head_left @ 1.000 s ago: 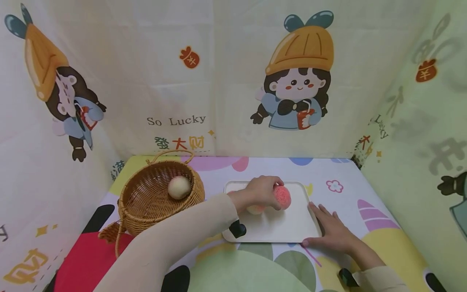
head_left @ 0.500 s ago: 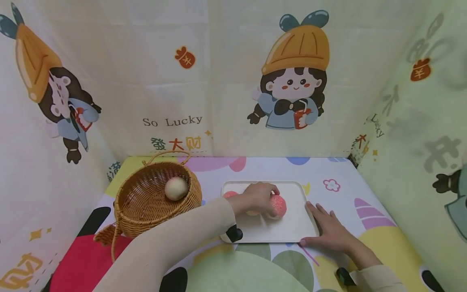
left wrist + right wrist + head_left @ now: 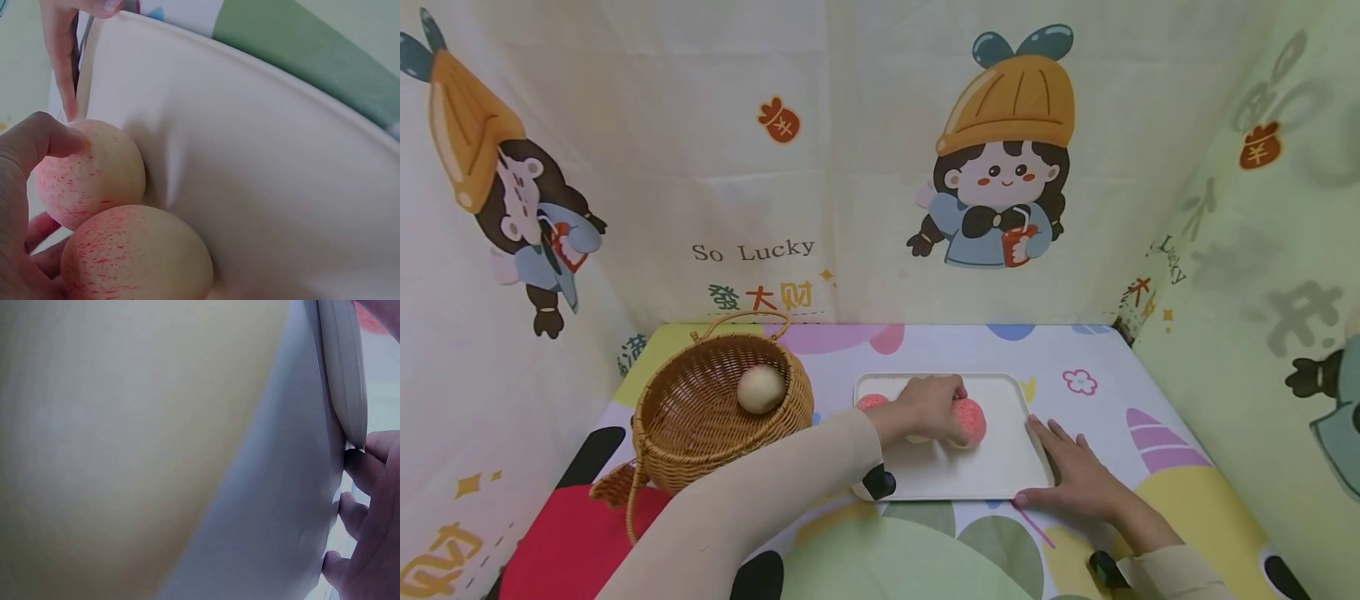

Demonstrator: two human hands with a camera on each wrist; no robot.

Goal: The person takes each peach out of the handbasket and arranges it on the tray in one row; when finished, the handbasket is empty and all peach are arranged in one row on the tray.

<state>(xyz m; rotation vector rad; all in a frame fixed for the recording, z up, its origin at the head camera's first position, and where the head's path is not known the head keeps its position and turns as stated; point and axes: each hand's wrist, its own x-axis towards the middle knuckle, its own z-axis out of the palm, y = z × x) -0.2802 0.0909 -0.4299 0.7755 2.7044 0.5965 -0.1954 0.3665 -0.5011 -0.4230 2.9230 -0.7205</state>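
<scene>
My left hand point(image 3: 928, 407) grips a pink-and-cream peach point(image 3: 970, 423) on the white tray point(image 3: 1003, 467), thumb on its near side. In the left wrist view, the gripped peach point(image 3: 100, 169) touches a second peach point(image 3: 144, 256), which lies closer to that camera. Behind my left wrist in the head view shows the pink top of another peach point(image 3: 872, 401), the rest hidden. My right hand point(image 3: 1078, 475) rests at the tray's right edge with fingers extended, its thumb by the front corner. In the right wrist view its fingertips point(image 3: 355, 512) meet the tray's side.
A wicker basket point(image 3: 685, 450) with a raised handle stands left of the tray, holding a pale peach point(image 3: 761, 389). My left forearm point(image 3: 775, 483) crosses in front of the basket. A patterned cloth point(image 3: 917, 550) covers the table, with printed curtains point(image 3: 865, 167) behind and at both sides.
My left hand has lowered the gripped peach slightly towards the tray and then stayed nearly still. The right hand keeps its place at the tray's edge. The head view shifted a little.
</scene>
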